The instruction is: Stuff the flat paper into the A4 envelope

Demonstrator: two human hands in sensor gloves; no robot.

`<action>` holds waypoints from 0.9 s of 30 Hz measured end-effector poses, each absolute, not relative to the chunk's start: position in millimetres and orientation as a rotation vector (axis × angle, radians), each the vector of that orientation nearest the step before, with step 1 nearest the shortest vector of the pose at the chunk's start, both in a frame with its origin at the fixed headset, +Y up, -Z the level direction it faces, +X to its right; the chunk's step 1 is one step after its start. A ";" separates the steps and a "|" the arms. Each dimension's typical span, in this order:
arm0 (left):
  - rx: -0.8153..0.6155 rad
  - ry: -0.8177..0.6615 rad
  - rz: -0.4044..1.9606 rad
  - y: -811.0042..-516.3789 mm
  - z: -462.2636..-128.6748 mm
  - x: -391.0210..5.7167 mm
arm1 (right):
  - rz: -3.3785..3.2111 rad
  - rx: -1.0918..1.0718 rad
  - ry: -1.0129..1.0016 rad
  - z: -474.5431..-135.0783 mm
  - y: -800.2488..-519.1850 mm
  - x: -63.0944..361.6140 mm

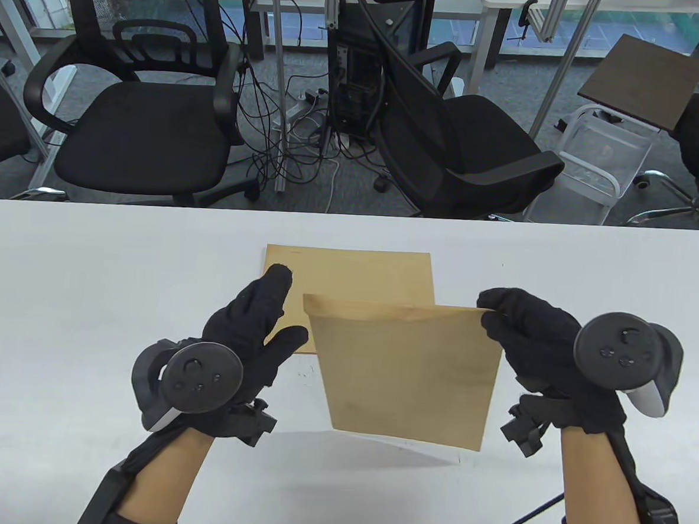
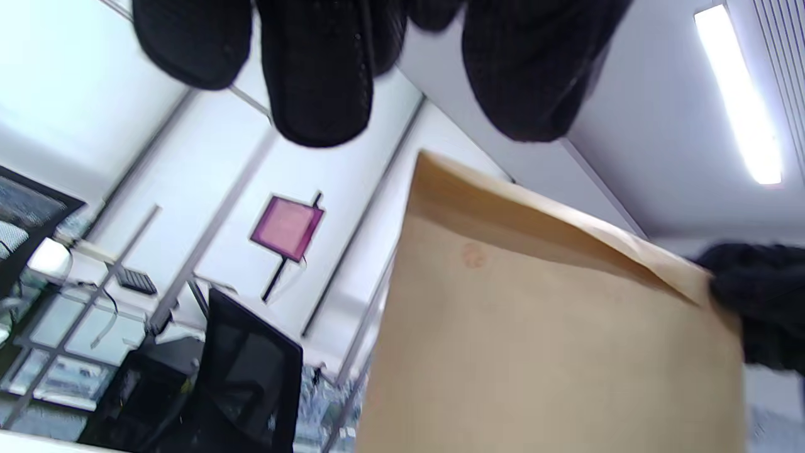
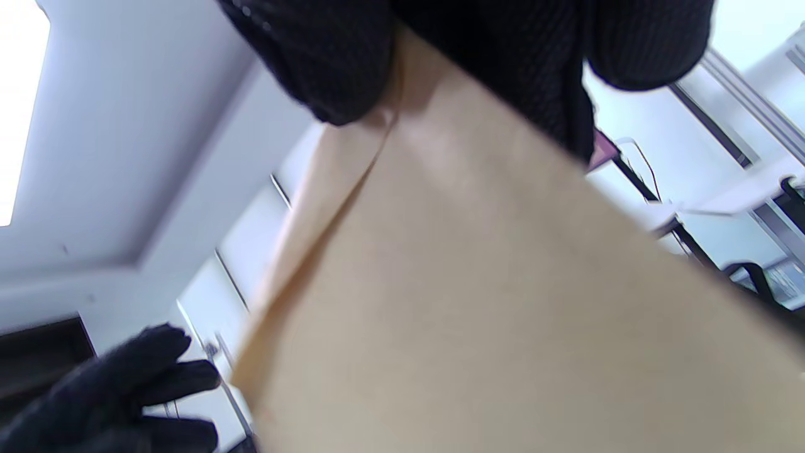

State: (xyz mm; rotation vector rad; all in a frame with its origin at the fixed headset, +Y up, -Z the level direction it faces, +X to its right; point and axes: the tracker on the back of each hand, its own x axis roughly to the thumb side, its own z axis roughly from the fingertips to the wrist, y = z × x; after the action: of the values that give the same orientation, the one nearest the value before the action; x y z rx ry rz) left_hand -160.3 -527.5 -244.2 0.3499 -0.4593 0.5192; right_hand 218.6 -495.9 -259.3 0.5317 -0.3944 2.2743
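A brown A4 envelope (image 1: 408,372) hangs raised above the white table (image 1: 87,293), its flap end up. My right hand (image 1: 491,309) pinches its top right corner. The flap fold shows in the left wrist view (image 2: 553,327) and the right wrist view (image 3: 503,302). A flat brown sheet (image 1: 354,274) lies on the table behind it, partly hidden by the envelope. My left hand (image 1: 287,305) is open and empty, fingers spread, just left of the envelope's top left corner and over the sheet's left part. It holds nothing.
Black office chairs (image 1: 145,125) and cables stand beyond the table's far edge. A black cable (image 1: 517,521) runs across the table at the bottom right by my right forearm.
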 end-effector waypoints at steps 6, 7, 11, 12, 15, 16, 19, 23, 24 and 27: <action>0.299 -0.549 0.413 -516.4 -227.4 -120.8 | 2.156 0.721 -0.299 -238.8 -488.4 194.7; 0.261 -0.565 0.429 -517.5 -226.3 -113.5 | 2.136 0.760 -0.260 -237.2 -489.2 187.6; 0.092 -0.558 0.464 -525.7 -225.3 -89.8 | 1.971 0.972 0.002 -234.8 -494.1 152.4; 0.083 -0.535 0.462 -527.0 -225.8 -88.7 | 1.939 0.997 0.049 -235.3 -495.3 147.4; 0.030 -0.522 0.527 -530.3 -228.4 -92.5 | 1.945 1.016 0.110 -240.7 -501.3 140.0; 0.011 -0.525 0.547 -532.1 -228.6 -95.2 | 1.941 0.995 0.099 -243.4 -503.6 139.6; 0.047 -0.580 0.573 -534.1 -227.1 -100.3 | 1.928 0.988 0.110 -248.0 -509.6 139.7; 0.151 -0.604 0.604 -535.3 -224.9 -122.1 | 1.917 1.009 0.221 -251.6 -520.8 150.7; 0.174 -0.612 0.621 -535.7 -225.3 -127.5 | 1.960 1.005 0.238 -252.2 -524.0 154.2; 0.278 -0.638 0.646 -539.8 -228.9 -150.6 | 2.124 0.984 0.283 -254.6 -538.7 164.2</action>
State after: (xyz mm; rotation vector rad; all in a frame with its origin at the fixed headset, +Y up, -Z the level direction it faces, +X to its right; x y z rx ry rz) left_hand -150.6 -539.8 -228.9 0.2776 -0.6382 0.6456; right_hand 164.2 -538.7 -254.6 0.9838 0.2827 2.1237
